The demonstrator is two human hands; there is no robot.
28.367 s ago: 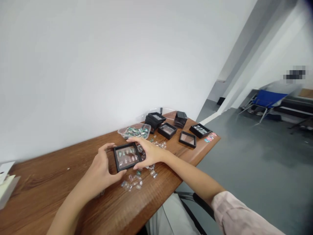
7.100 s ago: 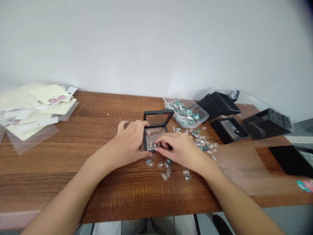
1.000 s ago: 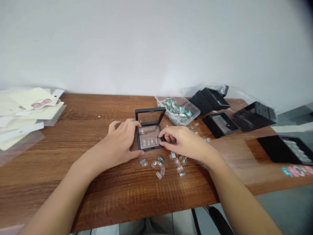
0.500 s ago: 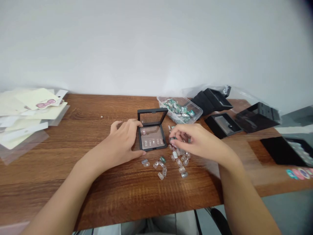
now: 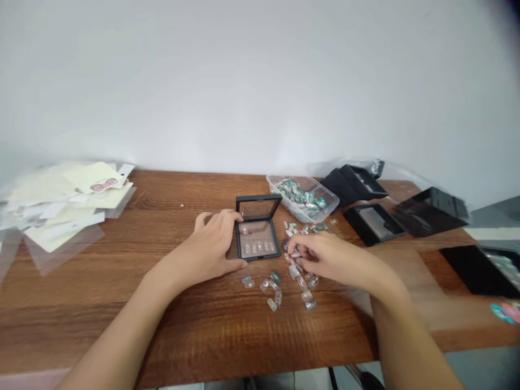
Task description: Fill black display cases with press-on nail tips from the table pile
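Note:
A small black press-on nail case (image 5: 259,259) stands with its windowed lid raised. Inside, several clear nails (image 5: 260,247) sit in a row along the front, and a pinkish one lies near the back left. My left hand (image 5: 213,244) grips the case from its left side, thumb at the front corner and fingers by the hinge. To the right, my right hand (image 5: 320,254) reaches into a loose spread of press-on nails (image 5: 306,296), its fingers curled around a nail (image 5: 296,253). Fingertip contact is partly hidden. More loose nails (image 5: 277,297) lie in front of the case.
A clear plastic tub (image 5: 290,208) of green and silver nails stands behind my right hand. Black boxes (image 5: 376,222) and clear wrapping sit to the right, beside a black sleeve (image 5: 475,268). Cards and clear bags (image 5: 87,208) are piled at left. A wall backs the wooden table (image 5: 195,330).
The view has shifted, so the table appears slightly lower and further right. My right hand's fingers have shifted among the loose nails. My left hand stays at the case.

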